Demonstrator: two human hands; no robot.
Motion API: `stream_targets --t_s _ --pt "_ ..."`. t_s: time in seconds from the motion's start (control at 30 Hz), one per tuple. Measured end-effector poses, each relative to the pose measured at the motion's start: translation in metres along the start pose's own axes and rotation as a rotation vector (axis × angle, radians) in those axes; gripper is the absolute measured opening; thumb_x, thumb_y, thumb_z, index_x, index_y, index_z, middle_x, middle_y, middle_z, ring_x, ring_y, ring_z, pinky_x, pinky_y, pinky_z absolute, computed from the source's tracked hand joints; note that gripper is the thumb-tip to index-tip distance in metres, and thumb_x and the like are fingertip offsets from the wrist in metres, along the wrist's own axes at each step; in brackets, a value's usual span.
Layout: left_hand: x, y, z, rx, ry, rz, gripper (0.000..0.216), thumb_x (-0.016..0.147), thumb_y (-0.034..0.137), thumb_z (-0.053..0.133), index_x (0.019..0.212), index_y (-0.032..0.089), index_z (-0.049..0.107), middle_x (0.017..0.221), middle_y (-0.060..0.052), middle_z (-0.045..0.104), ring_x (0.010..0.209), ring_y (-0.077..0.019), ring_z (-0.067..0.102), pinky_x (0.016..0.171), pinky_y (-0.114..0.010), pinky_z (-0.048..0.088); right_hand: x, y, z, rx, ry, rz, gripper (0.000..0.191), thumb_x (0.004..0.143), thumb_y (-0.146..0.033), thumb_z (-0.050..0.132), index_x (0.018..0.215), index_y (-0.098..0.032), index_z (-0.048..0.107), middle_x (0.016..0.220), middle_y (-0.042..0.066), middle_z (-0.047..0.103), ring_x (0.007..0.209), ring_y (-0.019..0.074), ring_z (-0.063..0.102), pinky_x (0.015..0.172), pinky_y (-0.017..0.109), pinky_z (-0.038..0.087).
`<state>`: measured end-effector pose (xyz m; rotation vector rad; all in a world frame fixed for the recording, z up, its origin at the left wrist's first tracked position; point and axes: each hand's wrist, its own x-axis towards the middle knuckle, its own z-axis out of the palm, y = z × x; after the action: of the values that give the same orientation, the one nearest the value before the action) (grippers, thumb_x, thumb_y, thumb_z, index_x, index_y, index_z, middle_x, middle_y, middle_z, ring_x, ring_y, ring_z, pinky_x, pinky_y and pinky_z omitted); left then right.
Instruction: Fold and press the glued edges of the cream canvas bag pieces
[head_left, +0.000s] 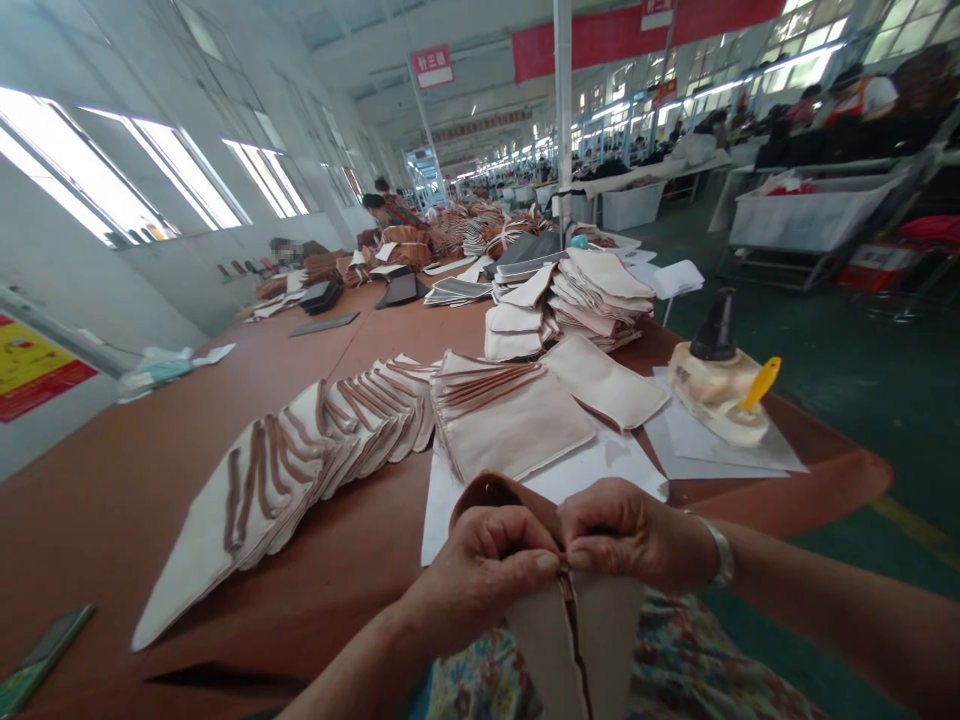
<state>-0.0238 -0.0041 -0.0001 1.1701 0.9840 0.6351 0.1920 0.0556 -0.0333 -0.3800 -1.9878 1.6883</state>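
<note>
Above my lap, both hands pinch one piece of cream fabric (536,635) with a brown-edged slit down its middle. My left hand (491,555) is closed on the cloth just left of the slit's top. Thumb to thumb with it, my right hand (630,535) grips the right side of the same slit; a pale bangle circles that wrist. A brown flap (491,490) of the piece curls up behind the fingers. Just beyond lie a stack of cream pieces with brown strips (517,420) and a long fanned row of similar pieces (330,440).
At right, a glue-smeared container (709,385) with a yellow-handled brush (761,383) stands on white paper (660,430). More cream piles (600,290) sit farther back on the brown table (202,440). A green-edged phone-like object (45,655) lies front left. Other people (386,205) sit far off.
</note>
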Motion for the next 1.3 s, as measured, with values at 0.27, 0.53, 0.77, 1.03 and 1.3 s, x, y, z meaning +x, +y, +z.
stream_targets --t_s 0.27,0.53,0.77,1.03,1.3 --pt "0.0 0.012 0.005 0.266 0.095 0.155 0.027 0.078 0.029 0.076 0.093 0.016 0.057 0.077 0.002 0.053 0.065 -0.009 0.043 0.054 -0.019 0.034 0.007 -0.018 -0.009 -0.026 -0.085 0.099 0.042 0.093 -0.049 0.058 0.078 -0.01 0.06 0.069 -0.002 0.046 0.064 0.0093 0.038 0.055 0.02 0.03" --pt "-0.009 0.013 -0.003 0.726 0.192 0.561 0.005 0.087 0.014 0.06 0.091 0.017 0.058 0.093 -0.007 0.066 0.087 -0.0164 0.06 0.079 -0.028 0.049 0.0 -0.002 -0.003 0.242 0.1 0.216 0.041 0.088 -0.047 0.067 0.086 -0.006 0.071 0.07 0.003 0.061 0.063 0.0101 0.048 0.06 0.021 0.037" --pt "-0.008 0.004 0.006 1.391 0.312 0.786 0.011 0.091 0.011 0.053 0.093 0.016 0.061 0.081 -0.005 0.068 0.074 -0.0166 0.064 0.068 -0.027 0.051 0.0 -0.003 0.004 0.264 0.149 0.262 0.046 0.083 -0.052 0.07 0.082 -0.007 0.072 0.069 0.004 0.061 0.064 0.0108 0.047 0.06 0.022 0.037" --pt "-0.008 -0.012 0.023 1.67 0.43 0.695 0.013 0.087 0.007 0.051 0.083 0.02 0.051 0.073 -0.002 0.058 0.064 -0.0204 0.058 0.061 -0.033 0.049 0.001 -0.002 0.017 0.236 0.197 0.26 0.045 0.087 -0.051 0.067 0.075 -0.007 0.067 0.062 -0.001 0.052 0.059 0.0081 0.039 0.055 0.02 0.031" --pt "-0.014 -0.014 0.014 1.802 0.436 0.953 0.022 0.088 0.012 0.042 0.104 0.012 0.057 0.092 -0.013 0.067 0.079 -0.0243 0.065 0.069 -0.035 0.05 -0.003 -0.001 -0.002 0.072 0.033 0.23 0.042 0.089 -0.048 0.064 0.08 -0.007 0.068 0.067 0.003 0.061 0.062 0.0102 0.048 0.059 0.021 0.037"
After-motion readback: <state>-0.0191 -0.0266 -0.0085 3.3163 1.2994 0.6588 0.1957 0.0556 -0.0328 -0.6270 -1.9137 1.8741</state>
